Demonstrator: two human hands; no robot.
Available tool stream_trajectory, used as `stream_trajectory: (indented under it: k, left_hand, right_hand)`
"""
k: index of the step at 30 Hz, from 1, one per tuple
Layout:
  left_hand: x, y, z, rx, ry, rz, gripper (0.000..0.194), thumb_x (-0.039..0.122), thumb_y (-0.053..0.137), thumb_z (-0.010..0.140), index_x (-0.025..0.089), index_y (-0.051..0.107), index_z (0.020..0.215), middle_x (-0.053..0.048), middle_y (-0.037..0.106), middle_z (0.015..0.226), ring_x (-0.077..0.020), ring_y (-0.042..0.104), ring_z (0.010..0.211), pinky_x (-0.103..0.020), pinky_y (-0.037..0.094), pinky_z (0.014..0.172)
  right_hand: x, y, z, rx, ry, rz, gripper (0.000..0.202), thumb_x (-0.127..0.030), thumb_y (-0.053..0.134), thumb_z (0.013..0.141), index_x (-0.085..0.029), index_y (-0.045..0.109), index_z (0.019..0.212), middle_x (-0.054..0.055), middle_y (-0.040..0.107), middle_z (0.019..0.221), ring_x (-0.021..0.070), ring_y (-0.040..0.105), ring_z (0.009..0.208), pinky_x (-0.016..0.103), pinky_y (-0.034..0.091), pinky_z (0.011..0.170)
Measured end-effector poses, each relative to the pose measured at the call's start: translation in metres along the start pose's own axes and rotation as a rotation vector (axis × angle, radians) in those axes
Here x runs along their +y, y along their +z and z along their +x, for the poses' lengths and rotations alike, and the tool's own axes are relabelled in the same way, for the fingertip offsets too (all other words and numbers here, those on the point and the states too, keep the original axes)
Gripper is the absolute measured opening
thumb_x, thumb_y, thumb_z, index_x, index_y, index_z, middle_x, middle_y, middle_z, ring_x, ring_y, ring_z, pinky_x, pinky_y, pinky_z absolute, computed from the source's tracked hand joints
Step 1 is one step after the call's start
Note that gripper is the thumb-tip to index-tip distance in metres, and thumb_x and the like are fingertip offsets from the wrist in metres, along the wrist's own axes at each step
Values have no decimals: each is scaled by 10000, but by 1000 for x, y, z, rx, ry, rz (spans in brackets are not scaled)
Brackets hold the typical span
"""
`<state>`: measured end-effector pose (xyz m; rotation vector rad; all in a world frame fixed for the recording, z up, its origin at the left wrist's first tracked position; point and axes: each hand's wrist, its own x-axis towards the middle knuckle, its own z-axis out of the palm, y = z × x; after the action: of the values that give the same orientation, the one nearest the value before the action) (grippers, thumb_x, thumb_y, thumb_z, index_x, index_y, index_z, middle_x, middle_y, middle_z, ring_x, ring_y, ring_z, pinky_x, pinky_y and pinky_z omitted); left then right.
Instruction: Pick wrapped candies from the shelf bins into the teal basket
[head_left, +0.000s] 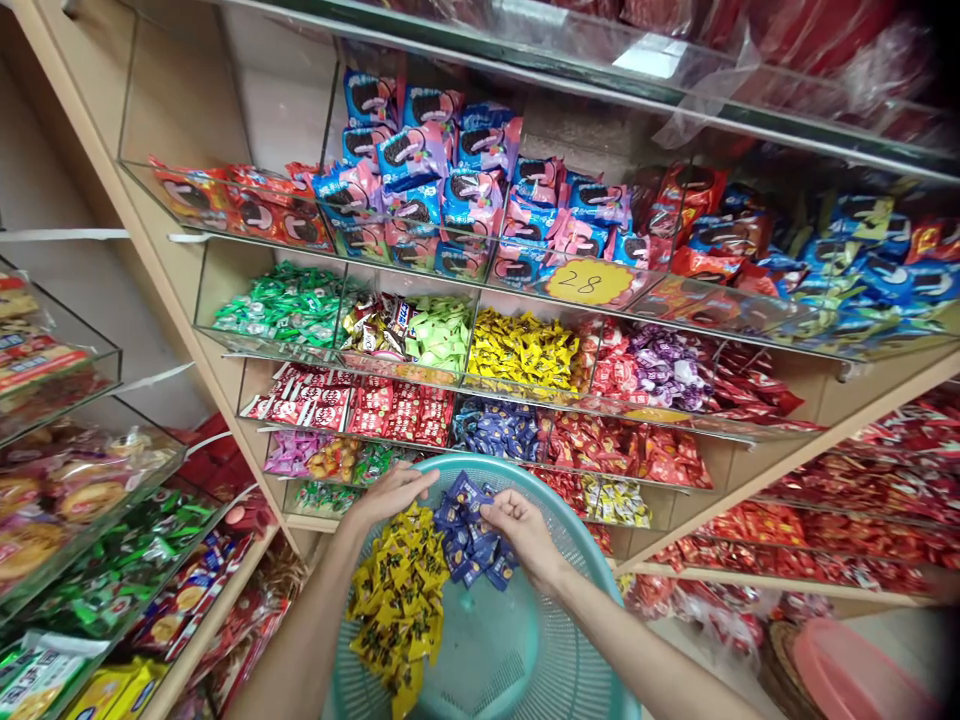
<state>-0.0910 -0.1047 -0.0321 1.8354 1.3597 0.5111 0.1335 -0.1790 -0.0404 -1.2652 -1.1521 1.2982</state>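
Both arms reach out from the near side. The left hand (397, 491) is at the basket's far left edge, its fingers stretched out loosely to the right, holding nothing. The right hand (525, 535) bends in from the right, its thumb and finger pinching at the small, shiny blue candies (472, 550). These lie in the round green plastic basket (487, 650), full of little holes, right beside a pile of crinkly yellow candies (401, 600).
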Motion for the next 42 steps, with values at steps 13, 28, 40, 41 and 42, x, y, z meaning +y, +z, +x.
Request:
stream_trajectory:
  k: [13, 28, 40, 41, 42]
  left_hand:
    - [4, 3, 2, 2, 1, 36, 594, 721, 374, 728, 201, 641, 621, -47, 582, 898, -245, 500, 995, -319, 366, 890]
    - [2, 0, -3, 37, -23, 98, 591, 711, 353, 745, 204, 629, 615, -57, 582, 935, -254, 494, 1033, -322, 364, 883]
    - [3, 1, 1, 23, -21, 117, 610, 718, 333, 750, 207, 650, 651, -47, 576, 950, -234, 524, 946, -314, 380, 849]
    - [4, 1, 2, 16, -20, 124, 612, 717, 326, 754, 207, 651, 658, -46, 575, 950, -231, 528, 938, -315, 381, 850]
    - [5, 1, 2, 8, -17, 129, 615, 716, 319, 757, 206, 650, 665, -46, 574, 948, -229, 532, 934, -315, 380, 853]
  right_hand:
    - [5, -31, 49, -184, -64, -257, 249, -348, 681, 613, -165, 537, 700, -63, 519, 555, 63, 437, 493, 191, 338, 492]
    - [5, 11, 98, -622, -263, -970, 265, -58, 481, 679, -158, 672, 832, -2, 671, 721, 102, 552, 617, 186, 403, 563]
    - [14, 12, 93, -659, -401, -967, 299, -57, 464, 723, -154, 687, 897, 23, 704, 845, 121, 617, 723, 190, 444, 655]
    - [15, 12, 93, -663, -405, -968, 302, -52, 460, 723, -153, 685, 897, 21, 703, 844, 120, 617, 725, 191, 444, 665]
    - [14, 12, 93, -666, -407, -977, 302, -50, 459, 723, -155, 683, 896, 18, 702, 835, 118, 615, 718, 193, 443, 670]
